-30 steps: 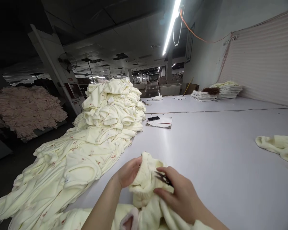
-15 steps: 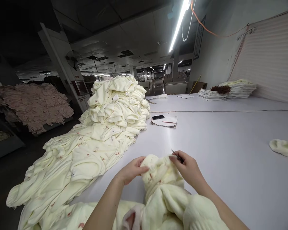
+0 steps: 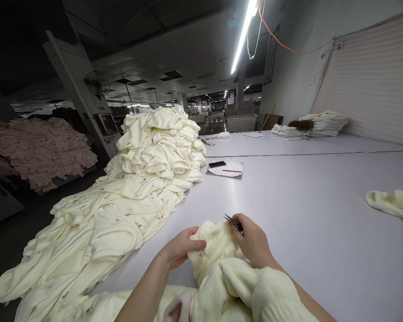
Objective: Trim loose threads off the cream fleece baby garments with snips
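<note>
Tabletop, pale and smooth, spans the centre and right of the frame. A pile of cream garments, some with small reddish marks, climbs from the lower left to just left of centre. The cream garment being handled lies bunched at lower centre, thick and soft, with loose folds, faint reddish marks and a ribbed part towards the bottom edge.

The left hand pinches its upper left side, thumb over the cloth. The right hand is at its upper right, fingers closed around dark thread snips; whether they also grip cloth, I cannot tell. The points aim up and left, past the garment's edge.

The step in hand looks like close handwork at that bunched end. Any move with the blades would seem to call for steady cloth and left fingertips kept away from the points.

Beyond, near the centre, a paper pad bears a phone and a slim red pencil.
</note>
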`<state>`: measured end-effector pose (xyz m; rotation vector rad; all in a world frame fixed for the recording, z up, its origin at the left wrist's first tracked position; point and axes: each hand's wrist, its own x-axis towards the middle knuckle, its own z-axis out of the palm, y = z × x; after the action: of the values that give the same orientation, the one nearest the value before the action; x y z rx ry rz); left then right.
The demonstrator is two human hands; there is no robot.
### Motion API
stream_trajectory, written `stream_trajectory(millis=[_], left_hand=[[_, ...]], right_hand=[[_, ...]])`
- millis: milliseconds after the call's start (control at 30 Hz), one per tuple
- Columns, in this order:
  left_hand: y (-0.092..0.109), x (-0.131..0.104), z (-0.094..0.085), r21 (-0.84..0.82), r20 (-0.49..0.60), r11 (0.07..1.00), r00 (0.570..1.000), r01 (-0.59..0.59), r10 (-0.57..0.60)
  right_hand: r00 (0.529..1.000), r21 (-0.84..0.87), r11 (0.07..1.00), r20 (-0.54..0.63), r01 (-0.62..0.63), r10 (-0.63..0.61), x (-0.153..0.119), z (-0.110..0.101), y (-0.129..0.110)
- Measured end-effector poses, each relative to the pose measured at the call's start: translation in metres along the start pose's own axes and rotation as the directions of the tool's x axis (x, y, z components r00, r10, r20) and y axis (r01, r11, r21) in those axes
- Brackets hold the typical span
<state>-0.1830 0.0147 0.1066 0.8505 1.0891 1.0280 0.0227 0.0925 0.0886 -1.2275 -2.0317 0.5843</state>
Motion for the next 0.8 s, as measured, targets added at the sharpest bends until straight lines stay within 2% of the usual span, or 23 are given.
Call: stream_trajectory(millis=[133,267,367,467,567,667,733,800], left_hand=[[-0.001,0.004,0.005,-0.058,-0.052,0.996,0.996,-0.070,0.067],[0.001,0.004,0.006,-0.150,-0.009,0.981,0.993,-0.120,0.120],[0.000,0.000,0.009,-0.197,0.023,0.972,0.990,-0.130,0.138],[0.000,-0.004,0.016,-0.213,0.019,0.968,0.990,-0.130,0.137],[0.003,-0.007,0.023,-0.197,-0.033,0.966,0.986,-0.166,0.163],[0.006,-0.010,0.027,-0.228,-0.074,0.949,0.976,-0.218,0.206],[0.007,-0.013,0.027,-0.255,-0.078,0.940,0.974,-0.226,0.213],[0.007,-0.015,0.028,-0.255,-0.084,0.941,0.975,-0.223,0.208]], right_hand=[[0.999,-0.013,1.000,0.035,0.009,-0.009,-0.002,0.001,-0.002],[0.994,0.037,0.999,0.106,0.003,-0.007,-0.011,-0.002,-0.005],[0.992,0.120,0.993,0.125,-0.010,-0.005,-0.022,-0.012,-0.011],[0.989,0.227,0.972,0.121,0.054,-0.083,-0.032,-0.023,-0.022],[0.981,0.284,0.950,0.106,0.128,-0.164,-0.037,-0.023,-0.032],[0.985,0.301,0.953,0.150,0.034,-0.082,-0.035,-0.014,-0.032],[0.975,0.305,0.950,0.224,-0.071,0.001,-0.033,-0.008,-0.028],[0.969,0.274,0.955,0.240,-0.117,0.050,-0.033,-0.009,-0.023]])
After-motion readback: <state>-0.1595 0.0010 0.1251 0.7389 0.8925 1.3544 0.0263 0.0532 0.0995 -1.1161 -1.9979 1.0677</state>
